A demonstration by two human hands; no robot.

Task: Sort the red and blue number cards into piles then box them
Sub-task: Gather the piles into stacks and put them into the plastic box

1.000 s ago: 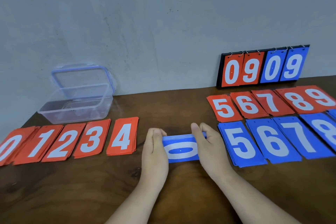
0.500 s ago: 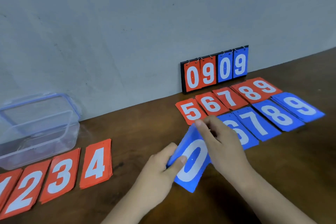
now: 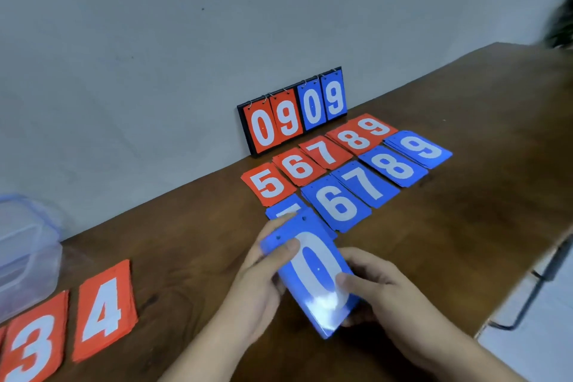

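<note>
Because the blue 0 stack (image 3: 313, 276) looks light, thin and glossy, fanning is to be expected, so both long edges are best pinched. It is held tilted above the surface (image 3: 434, 226), gripped at opposite edges by the left hand (image 3: 257, 276) and the right hand (image 3: 381, 291).

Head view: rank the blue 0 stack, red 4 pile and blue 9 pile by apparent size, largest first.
1. blue 0 stack
2. red 4 pile
3. blue 9 pile
Nearness to the camera drives this; true sizes may match.
</note>
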